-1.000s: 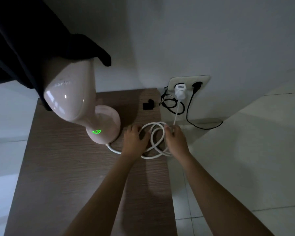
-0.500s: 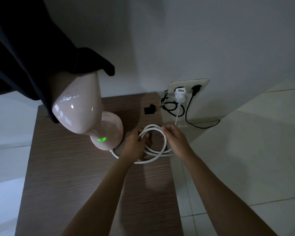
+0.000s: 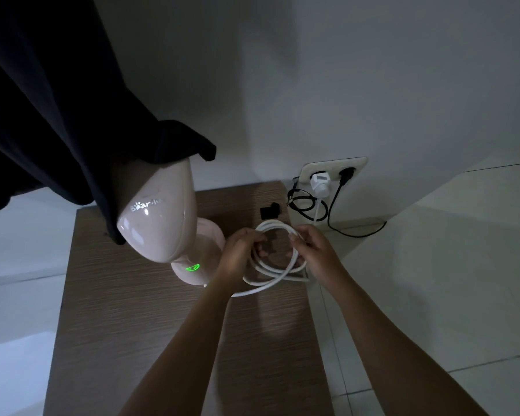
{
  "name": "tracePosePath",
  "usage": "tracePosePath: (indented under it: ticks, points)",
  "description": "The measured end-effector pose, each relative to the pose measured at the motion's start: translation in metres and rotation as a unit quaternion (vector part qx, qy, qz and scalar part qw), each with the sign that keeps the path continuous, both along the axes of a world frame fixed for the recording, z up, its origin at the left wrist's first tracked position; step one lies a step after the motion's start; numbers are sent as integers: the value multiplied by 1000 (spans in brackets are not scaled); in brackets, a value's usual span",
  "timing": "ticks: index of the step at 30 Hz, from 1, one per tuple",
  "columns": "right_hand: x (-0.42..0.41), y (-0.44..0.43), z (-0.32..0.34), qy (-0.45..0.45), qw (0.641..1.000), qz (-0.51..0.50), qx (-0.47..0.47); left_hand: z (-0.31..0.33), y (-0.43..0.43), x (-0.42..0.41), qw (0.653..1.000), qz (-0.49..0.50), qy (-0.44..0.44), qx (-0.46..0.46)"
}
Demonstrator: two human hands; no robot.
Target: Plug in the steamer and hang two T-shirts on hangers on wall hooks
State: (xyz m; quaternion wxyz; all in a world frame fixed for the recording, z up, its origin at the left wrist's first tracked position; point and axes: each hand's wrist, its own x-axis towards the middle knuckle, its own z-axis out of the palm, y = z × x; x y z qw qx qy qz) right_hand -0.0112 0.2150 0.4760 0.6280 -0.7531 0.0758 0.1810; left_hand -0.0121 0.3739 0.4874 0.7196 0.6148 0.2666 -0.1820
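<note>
A pale pink steamer (image 3: 162, 217) stands on the brown wooden table (image 3: 132, 319), a green light (image 3: 192, 268) glowing on its base. Its white cord (image 3: 278, 265) lies coiled in loops at the table's right edge. My left hand (image 3: 237, 255) grips the loops on their left side and my right hand (image 3: 314, 250) pinches them on the right. The cord's white plug (image 3: 319, 181) sits in the wall socket (image 3: 332, 172). A black T-shirt (image 3: 48, 100) hangs at upper left, its hem draped over the steamer's top.
A black plug (image 3: 346, 174) with a black cable (image 3: 354, 232) trailing onto the floor occupies the socket's right outlet. A small black object (image 3: 270, 211) lies on the table near the wall. White floor tiles (image 3: 433, 280) spread to the right of the table.
Both hands have lifted and gathered the white cord loops off the table surface. The view has shifted, so the steamer and table sit lower in frame.
</note>
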Motion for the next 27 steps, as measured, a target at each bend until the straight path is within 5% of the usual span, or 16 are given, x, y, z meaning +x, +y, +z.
tracePosePath:
  ticks: [9,14,21,27]
  points:
    - [26,-6,-4,22,999,-18,-25,-11,-21,5,996,-35,-54,63]
    - [38,-8,-2,-94,989,39,-104,-16,-22,15,997,-6,-44,55]
    - [73,9,-3,-133,983,-26,-122,-16,-33,46,985,68,-89,128]
    - [84,11,-18,-203,958,92,-181,-31,-31,55,971,88,-60,214]
